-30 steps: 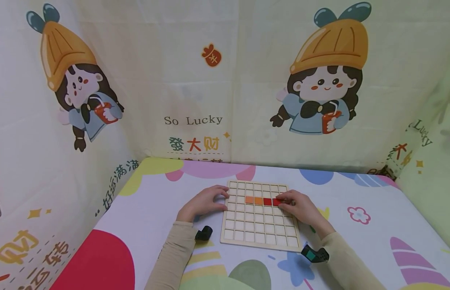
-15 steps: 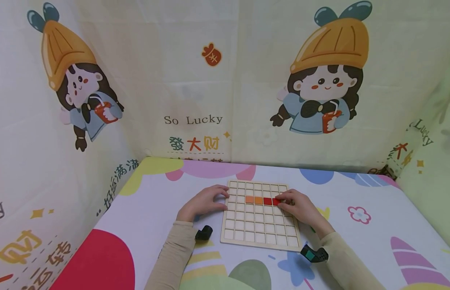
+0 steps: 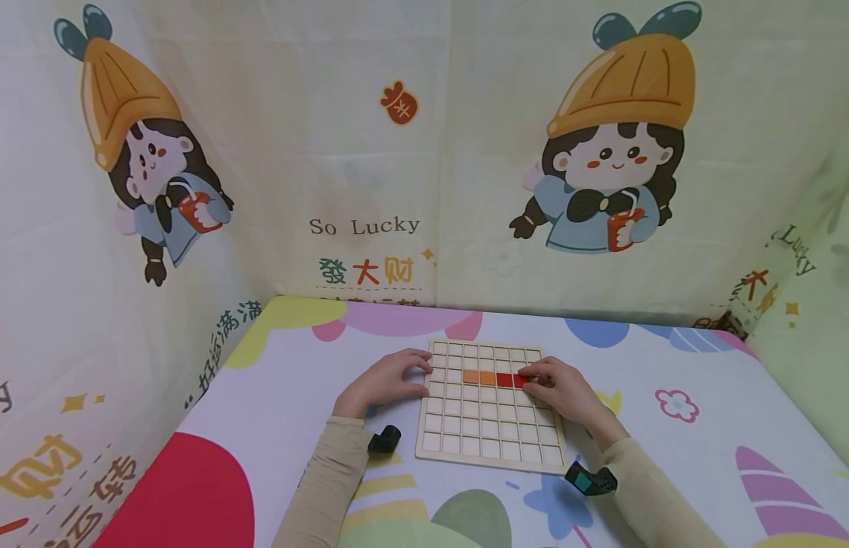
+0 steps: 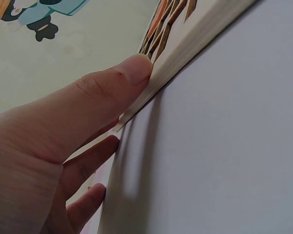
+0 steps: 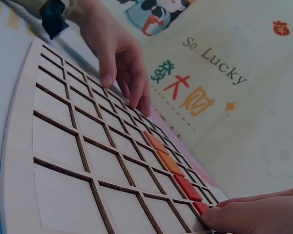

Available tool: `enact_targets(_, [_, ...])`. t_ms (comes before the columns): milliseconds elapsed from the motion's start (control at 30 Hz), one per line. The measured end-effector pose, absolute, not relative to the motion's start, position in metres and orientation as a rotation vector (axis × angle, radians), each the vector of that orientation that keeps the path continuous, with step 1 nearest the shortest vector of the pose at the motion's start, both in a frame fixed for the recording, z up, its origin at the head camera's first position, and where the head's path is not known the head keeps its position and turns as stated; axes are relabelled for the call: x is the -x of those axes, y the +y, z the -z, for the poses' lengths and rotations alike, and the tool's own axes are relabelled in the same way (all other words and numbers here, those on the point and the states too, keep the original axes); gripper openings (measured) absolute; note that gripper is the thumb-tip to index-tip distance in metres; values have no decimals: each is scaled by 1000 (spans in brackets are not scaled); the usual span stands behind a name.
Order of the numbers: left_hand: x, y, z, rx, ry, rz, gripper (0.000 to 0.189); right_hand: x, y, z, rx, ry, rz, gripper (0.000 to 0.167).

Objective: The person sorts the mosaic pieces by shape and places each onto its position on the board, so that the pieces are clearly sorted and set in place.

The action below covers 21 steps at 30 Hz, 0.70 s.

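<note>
A square wooden grid board (image 3: 489, 430) lies on the table. Along one of its rows sit two orange tiles (image 3: 479, 378), then a red tile (image 3: 505, 380), and at the right end another red tile (image 5: 200, 206). My right hand (image 3: 567, 388) pinches that end tile between thumb and fingertips, covering part of it. At the board's left edge rests my left hand (image 3: 389, 380); its thumb (image 4: 132, 73) touches the side of the frame, the other fingers spread further along the same edge.
A printed cloth with coloured shapes covers the table (image 3: 643, 457). Patterned curtains (image 3: 370, 152) rise behind it and at both sides. Each wrist carries a dark camera mount, one on the left (image 3: 385, 440) and one on the right (image 3: 592, 479).
Hardly anything differs: the right wrist has shifted very slightly left, with its fingertips still at the end red tile. Left hand and board keep their places.
</note>
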<state>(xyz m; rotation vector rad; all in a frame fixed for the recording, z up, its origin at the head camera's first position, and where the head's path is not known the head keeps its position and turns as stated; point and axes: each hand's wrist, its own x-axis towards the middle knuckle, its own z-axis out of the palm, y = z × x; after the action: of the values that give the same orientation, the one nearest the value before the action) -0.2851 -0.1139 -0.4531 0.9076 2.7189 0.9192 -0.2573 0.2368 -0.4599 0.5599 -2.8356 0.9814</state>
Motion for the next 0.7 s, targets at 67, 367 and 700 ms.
enact_targets(67, [285,-114,453,-910,2717,-924,31,257,237,460,-554,-2834,-979,25])
enact_targets(367, [286,-114,454,-891,2716,-918,32,257,236,461,-526,-2855,-993,25])
enact_targets(700, [285,-114,453,-877,2711,-911,32,256,233,460,-470,-2872,-1009,26])
